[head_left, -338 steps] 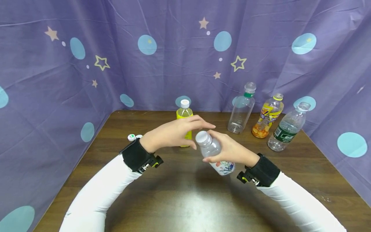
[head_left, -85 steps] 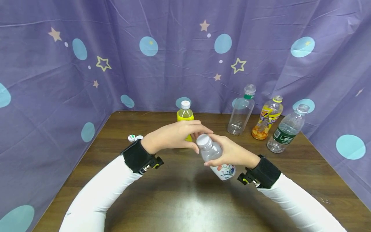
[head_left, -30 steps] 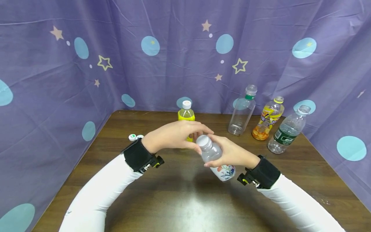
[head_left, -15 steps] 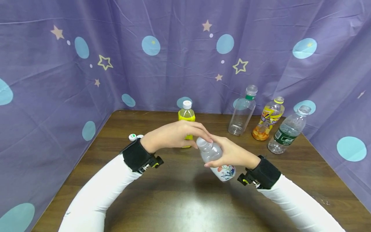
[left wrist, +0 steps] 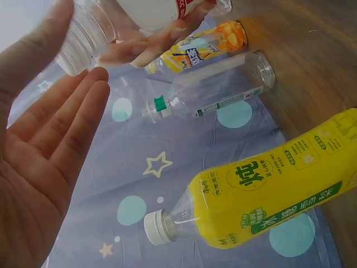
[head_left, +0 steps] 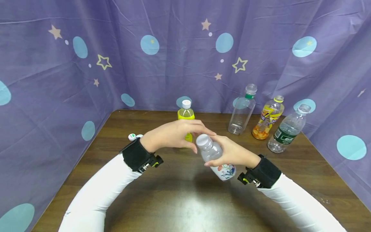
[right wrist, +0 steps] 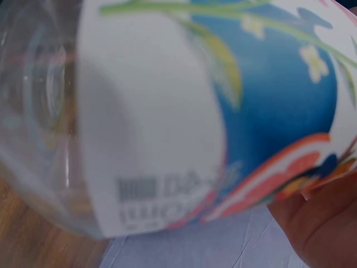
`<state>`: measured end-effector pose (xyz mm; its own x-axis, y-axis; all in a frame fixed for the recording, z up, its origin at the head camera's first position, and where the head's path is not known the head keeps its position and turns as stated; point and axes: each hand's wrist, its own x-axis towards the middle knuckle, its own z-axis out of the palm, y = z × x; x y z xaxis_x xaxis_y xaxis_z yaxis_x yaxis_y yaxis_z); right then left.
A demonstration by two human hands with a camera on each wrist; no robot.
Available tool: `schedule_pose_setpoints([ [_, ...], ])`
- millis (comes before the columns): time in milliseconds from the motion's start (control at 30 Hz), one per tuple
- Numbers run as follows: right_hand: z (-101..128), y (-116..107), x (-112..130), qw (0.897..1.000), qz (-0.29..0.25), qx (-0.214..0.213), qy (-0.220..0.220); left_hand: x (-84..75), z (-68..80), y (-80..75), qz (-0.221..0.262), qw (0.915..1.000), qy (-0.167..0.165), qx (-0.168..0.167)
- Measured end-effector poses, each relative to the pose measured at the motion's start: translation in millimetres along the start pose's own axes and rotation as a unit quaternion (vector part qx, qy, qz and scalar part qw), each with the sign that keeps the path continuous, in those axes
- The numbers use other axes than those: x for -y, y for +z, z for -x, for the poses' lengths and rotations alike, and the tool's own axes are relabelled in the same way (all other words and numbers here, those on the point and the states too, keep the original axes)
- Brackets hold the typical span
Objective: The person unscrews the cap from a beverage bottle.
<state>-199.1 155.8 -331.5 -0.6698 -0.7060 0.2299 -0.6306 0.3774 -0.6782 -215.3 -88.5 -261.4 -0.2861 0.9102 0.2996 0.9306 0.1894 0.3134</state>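
Note:
My right hand (head_left: 215, 152) grips a small clear bottle (head_left: 224, 170) with a blue, floral label, tilted left above the wooden table (head_left: 185, 199). Its white cap (head_left: 203, 140) shows between the thumb and fingers of my left hand (head_left: 200, 144). In the left wrist view that hand's fingers (left wrist: 72, 123) are straight beside the cap (left wrist: 75, 50), not closed on it. The right wrist view is filled by the bottle's label (right wrist: 167, 111), with a fingertip (right wrist: 323, 223) at the lower right.
A yellow drink bottle (head_left: 186, 115) stands just behind my hands. At the back right stand an empty clear bottle (head_left: 242, 111), an orange-labelled bottle (head_left: 268, 117) and a green-labelled water bottle (head_left: 287, 129). Two loose caps (head_left: 134, 137) lie at the left. Purple starred cloth (head_left: 58, 80) surrounds the table.
Half a second ago my left fingers covered the cap; now they have drawn back and the cap shows. The right hand and bottle have hardly moved.

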Motion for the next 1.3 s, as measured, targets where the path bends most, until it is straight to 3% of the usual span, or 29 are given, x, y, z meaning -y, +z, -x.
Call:
schedule_pose_setpoints([
  [300,0,-1,0,1.000,-0.013,0.008,0.006,-1.1,0.3,-0.4,-0.002,0.9999,0.010,0.009],
  [767,-1,-2,0,0.999,-0.027,0.016,0.016,-2.8,0.0,-2.8,-0.068,0.9976,-0.011,-0.003],
  [867,-2,-1,0,0.999,-0.028,0.016,0.013,-1.8,3.8,-6.1,-0.068,0.9970,0.001,-0.035],
  [967,-2,1,0,0.999,-0.034,0.020,0.008,-0.3,12.6,-14.8,-0.094,0.9870,0.012,-0.129],
  [1033,-2,2,0,0.999,-0.031,0.022,0.007,3.2,21.2,-24.6,-0.128,0.9641,0.002,-0.233],
  [1067,-2,3,0,0.999,-0.029,0.021,0.006,6.1,26.1,-30.4,-0.148,0.9445,-0.015,-0.293],
  [1167,-2,3,0,1.000,-0.009,0.016,0.011,21.1,43.2,-49.4,-0.173,0.8639,-0.108,-0.461],
  [1233,-2,2,0,1.000,-0.004,0.013,0.015,38.5,58.7,-59.2,-0.168,0.8099,-0.194,-0.528],
  [1267,-2,2,0,1.000,-0.004,0.012,0.017,49.3,68.2,-61.8,-0.163,0.7886,-0.243,-0.541],
  [1300,-2,3,1,1.000,-0.005,0.014,0.019,60.7,78.9,-62.8,-0.163,0.7724,-0.298,-0.537],
])
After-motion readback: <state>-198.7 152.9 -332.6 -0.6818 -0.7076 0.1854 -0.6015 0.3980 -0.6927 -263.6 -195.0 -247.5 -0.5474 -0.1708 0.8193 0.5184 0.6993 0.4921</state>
